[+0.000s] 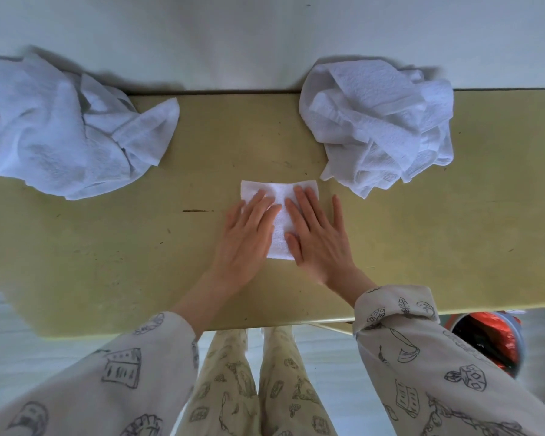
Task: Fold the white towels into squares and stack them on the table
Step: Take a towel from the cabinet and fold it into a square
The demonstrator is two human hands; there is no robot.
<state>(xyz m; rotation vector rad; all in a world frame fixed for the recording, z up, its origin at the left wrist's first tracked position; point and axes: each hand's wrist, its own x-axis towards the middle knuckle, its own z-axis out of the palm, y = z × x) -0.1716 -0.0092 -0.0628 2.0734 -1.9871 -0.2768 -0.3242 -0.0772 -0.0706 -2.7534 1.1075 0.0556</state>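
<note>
both hands lie flat, fingers straight and a little spread, holding nothing. the left hand [246, 237] and right hand [318, 237] press a folded towel [279, 221] at mid table [107, 262]. its long axis runs near to far. crumpled piles sit far left [60, 130] and far right [378, 127].

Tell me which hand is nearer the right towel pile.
Right. The right hand lies flat below the right pile; the left hand is farther left, both on the folded towel.
</note>
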